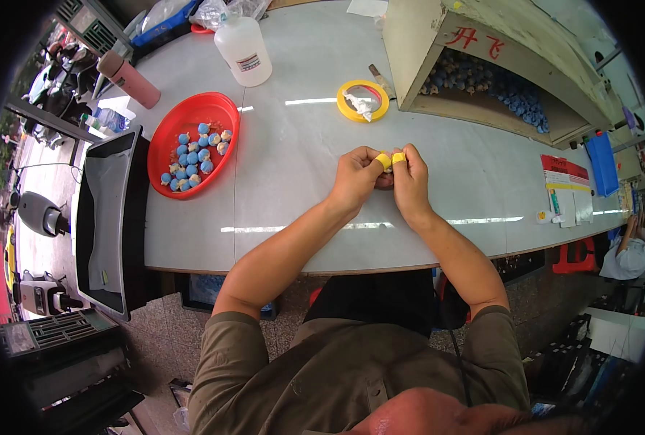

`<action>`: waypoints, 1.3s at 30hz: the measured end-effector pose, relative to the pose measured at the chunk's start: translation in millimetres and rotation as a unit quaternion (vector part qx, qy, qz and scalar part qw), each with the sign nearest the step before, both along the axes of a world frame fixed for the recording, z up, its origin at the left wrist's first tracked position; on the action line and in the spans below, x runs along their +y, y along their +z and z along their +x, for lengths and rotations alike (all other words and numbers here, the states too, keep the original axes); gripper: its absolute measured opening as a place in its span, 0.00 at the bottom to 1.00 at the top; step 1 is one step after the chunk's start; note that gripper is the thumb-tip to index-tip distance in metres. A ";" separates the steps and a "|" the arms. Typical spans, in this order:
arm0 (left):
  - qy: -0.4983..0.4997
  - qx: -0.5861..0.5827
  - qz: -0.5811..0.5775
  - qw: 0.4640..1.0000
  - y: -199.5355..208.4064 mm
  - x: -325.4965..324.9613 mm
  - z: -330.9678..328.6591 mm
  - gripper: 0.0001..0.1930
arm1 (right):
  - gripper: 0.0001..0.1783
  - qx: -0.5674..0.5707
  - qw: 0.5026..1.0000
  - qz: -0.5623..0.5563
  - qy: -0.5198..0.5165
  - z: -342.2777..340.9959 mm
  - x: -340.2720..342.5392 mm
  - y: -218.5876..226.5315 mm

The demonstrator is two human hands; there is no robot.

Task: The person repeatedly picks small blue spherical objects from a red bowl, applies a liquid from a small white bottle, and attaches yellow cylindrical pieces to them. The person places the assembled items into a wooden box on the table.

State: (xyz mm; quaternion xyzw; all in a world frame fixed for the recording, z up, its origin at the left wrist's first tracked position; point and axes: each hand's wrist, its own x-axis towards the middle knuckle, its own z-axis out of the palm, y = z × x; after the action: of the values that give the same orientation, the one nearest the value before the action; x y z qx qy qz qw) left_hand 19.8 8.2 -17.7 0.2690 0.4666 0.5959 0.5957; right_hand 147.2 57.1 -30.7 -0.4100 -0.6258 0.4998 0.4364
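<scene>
My left hand (356,175) and my right hand (412,183) meet over the grey table (301,196), fingers curled and thumbs side by side. Each thumb has a yellow wrap around it. Both hands are closed on something small between the fingertips; the fingers hide it, so I cannot make out its kind. Left of my hands, a red round tray (225,116) holds several small blue balls (193,158) with pale, rough parts. Beyond my hands lies a yellow ring-shaped roll (343,109) with a crumpled white scrap (359,104) in it.
A pale cabinet (417,54) with many blue pieces (511,98) inside stands at the back right. A white jug (243,51) and a pink bottle (130,81) stand at the back left. A black bin (135,210) adjoins the left edge. Papers (565,181) lie right; another person (625,254) sits beyond.
</scene>
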 end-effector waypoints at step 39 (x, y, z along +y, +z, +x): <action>-0.027 0.074 0.067 0.995 12.0 5.8 -20.6 0.15 | 0.12 0.082 0.981 -0.085 0.154 28.2 19.0 34.0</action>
State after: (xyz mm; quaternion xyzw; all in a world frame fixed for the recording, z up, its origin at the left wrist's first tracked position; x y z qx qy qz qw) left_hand -0.8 13.9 -5.7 0.3636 0.4613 0.5881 0.5559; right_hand 175.3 76.0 3.2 -0.3017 -0.5988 0.6441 0.3682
